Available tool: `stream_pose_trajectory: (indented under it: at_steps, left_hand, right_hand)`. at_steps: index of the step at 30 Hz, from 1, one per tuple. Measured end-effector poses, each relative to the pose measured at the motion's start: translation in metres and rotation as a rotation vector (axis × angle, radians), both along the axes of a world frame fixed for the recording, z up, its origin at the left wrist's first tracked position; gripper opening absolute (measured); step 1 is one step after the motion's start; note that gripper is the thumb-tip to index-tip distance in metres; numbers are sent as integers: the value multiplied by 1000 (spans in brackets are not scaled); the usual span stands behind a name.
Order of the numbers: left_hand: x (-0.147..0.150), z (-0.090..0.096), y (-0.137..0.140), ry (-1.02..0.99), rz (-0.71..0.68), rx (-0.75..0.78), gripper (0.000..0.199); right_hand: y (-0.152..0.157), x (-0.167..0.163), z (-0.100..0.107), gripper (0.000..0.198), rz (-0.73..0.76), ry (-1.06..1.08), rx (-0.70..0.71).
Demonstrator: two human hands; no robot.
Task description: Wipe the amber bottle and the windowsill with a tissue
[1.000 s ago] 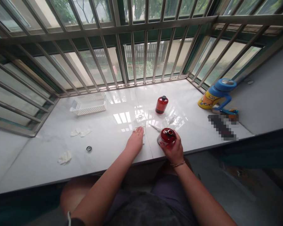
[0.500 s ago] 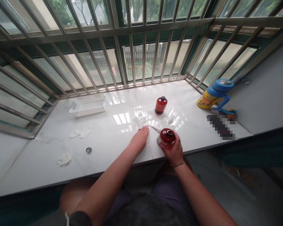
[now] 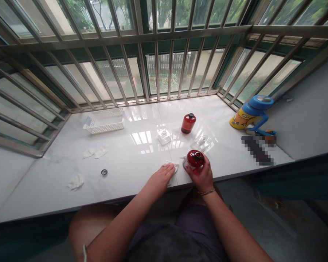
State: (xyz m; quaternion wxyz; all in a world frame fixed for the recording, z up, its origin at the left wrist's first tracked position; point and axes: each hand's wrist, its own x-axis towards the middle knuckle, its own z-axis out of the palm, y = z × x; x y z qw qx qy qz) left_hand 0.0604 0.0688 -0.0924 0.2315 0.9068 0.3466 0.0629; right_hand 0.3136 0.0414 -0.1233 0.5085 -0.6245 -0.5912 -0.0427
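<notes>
Right hand: right hand (image 3: 202,176) wrapped around the lower side of an open red glass bottle (image 3: 194,159), fingers closed on it; a thin bracelet (image 3: 206,191) sits on the wrist.
Red bottle in hand: stands upright on the white marble sill (image 3: 131,156), near its front edge, mouth uncovered and facing up.
Left hand: left hand (image 3: 164,175) laid flat, palm down, fingers spread loosely and pressing on a white tissue (image 3: 172,165); not curled around anything.
Tissue: crumpled, flat on the sill just left of the held bottle, partly under the fingertips; whether it touches the bottle cannot be told.
Second bottle: a capped red bottle (image 3: 188,123) with a black top stands upright farther back, apart from both hands.
Clear pieces: a small clear glass stopper (image 3: 164,136) sits left of the capped bottle; a clear wrapper or glass piece (image 3: 203,143) lies between the two bottles, too glary to identify.
Left side of sill: a white plastic basket (image 3: 105,121) near the window bars; crumpled white wipes (image 3: 94,153) in front of it; another white wad (image 3: 75,182) nearer the front edge; a small dark ring (image 3: 104,172) beside it.
Right side: a yellow and blue cartoon jug (image 3: 250,114) with a blue handle at the corner of the sill.
Backdrop: metal window bars (image 3: 153,65) with greenery beyond.
</notes>
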Motion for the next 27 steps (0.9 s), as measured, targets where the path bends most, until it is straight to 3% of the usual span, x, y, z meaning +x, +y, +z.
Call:
stream_pose_trajectory:
  at_steps: [5,12,27]
  left_hand:
    - [5,9,11,41,65,-53,63]
    - [27,15,60,32,125,-46,65]
    - [13,10,131,6,279,-29,73]
  right_hand:
    - [1,-1,0,98,-4,-1,0]
    - [1,0,-3,98,-14,-3,-3]
    - [0,-2,0,95,-7,-11,-1]
